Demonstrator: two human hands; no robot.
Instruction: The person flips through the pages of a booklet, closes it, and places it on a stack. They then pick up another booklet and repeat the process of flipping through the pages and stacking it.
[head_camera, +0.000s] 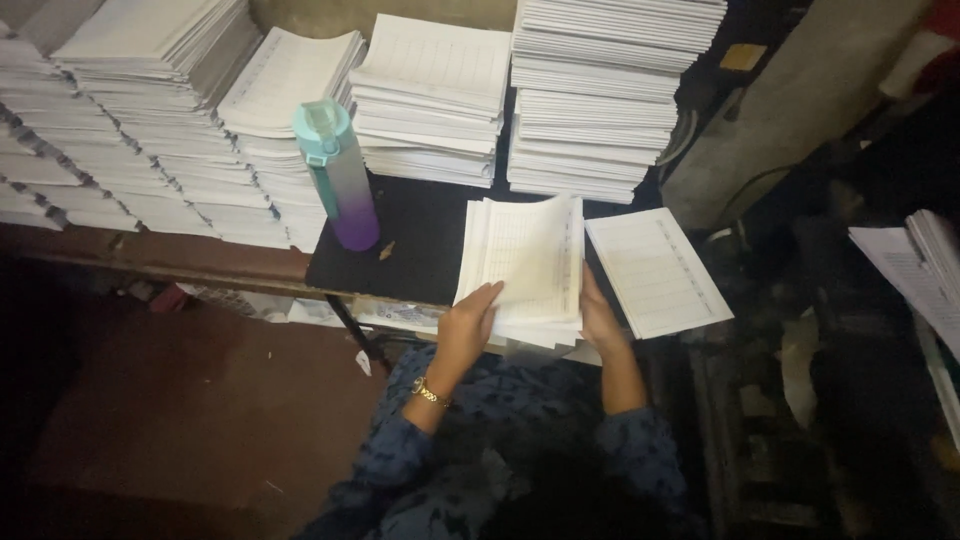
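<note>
A thick bundle of white ruled sheets (525, 255) lies at the near edge of a black table (425, 225). My left hand (468, 325), with a gold bracelet at the wrist, grips the bundle's lower left edge. My right hand (600, 318) holds the bundle's lower right edge, with its fingers under the lifted top sheets. To the right of the bundle, a single ruled sheet (657, 272) lies flat, partly over the table's edge.
Tall stacks of ruled paper (600, 95) fill the back of the table and a bench at the left (130, 120). A teal and purple water bottle (338, 175) stands left of the bundle. More sheets (915, 265) show at the right edge.
</note>
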